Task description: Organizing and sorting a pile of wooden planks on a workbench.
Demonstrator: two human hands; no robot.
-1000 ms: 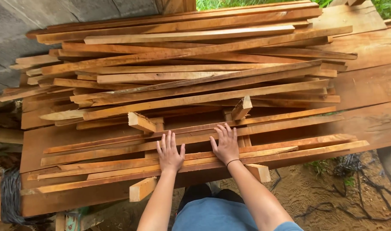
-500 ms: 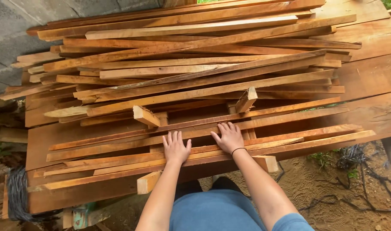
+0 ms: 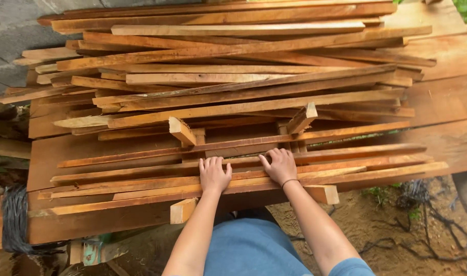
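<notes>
A big pile of long, reddish-brown wooden slats [image 3: 233, 76] lies across wide planks. My left hand [image 3: 213, 174] rests palm down, fingers together, on the near slats [image 3: 141, 186] of the front row. My right hand [image 3: 281, 166], with a thin band on the wrist, lies flat on the same front slats a little to the right. Neither hand grips anything. Short cross blocks [image 3: 182, 131] poke out between the layers just beyond my fingers.
Wide base planks [image 3: 448, 102] stick out to the right. A grey block wall [image 3: 13, 30] stands at the upper left. A dark coil of wire [image 3: 13, 220] hangs at the lower left. Sandy ground with dark wires [image 3: 412, 225] lies at the lower right.
Both hands have slid slightly nearer along the front slats, and their fingers have drawn together from spread. The view has shifted a little closer to the pile.
</notes>
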